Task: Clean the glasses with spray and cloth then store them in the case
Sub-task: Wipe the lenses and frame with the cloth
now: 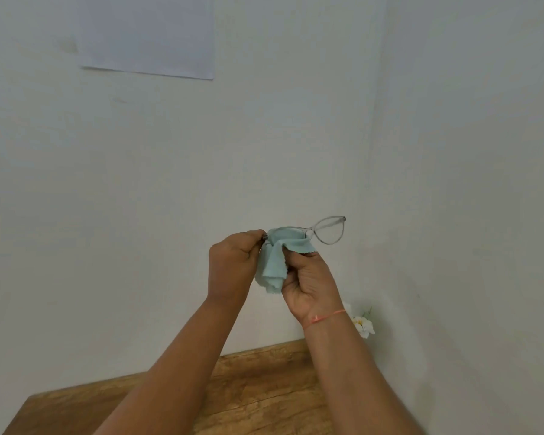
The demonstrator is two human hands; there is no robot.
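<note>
Covering one lens completely, the cloth hides that half of the glasses; only the other lens, the bridge and a strip of top rim show, and the temple arms can't be made out. Left hand is seen from the back, fingers curled, pinching the frame's outer end where a small metal bit pokes past the cloth; its fingertips are hidden. Right hand has thumb and fingers clamped on the cloth at the covered lens, and the fingers behind the fabric are not visible. Both forearms are cut off by the bottom edge.

Wooden table is only partly in view, cut by the frame bottom and blocked by the forearms. White flower peeks out just behind the right wrist near the wall corner, partly blocked by it; what it stands in can't be seen. Thin orange thread sits round the right wrist. Sheet of paper is on the wall upper left, its top cut off.

Glasses are held up in the air in front of the pale wall, well above the table, between the two hands. Frame is clear greyish plastic, cat-eye shape; the exposed lens sticks out to the right, tilted upward, with a dark dot at its outer top corner. Cloth is pale mint green with zigzag-cut edges, bunched, its loose end hanging down between the hands
</note>
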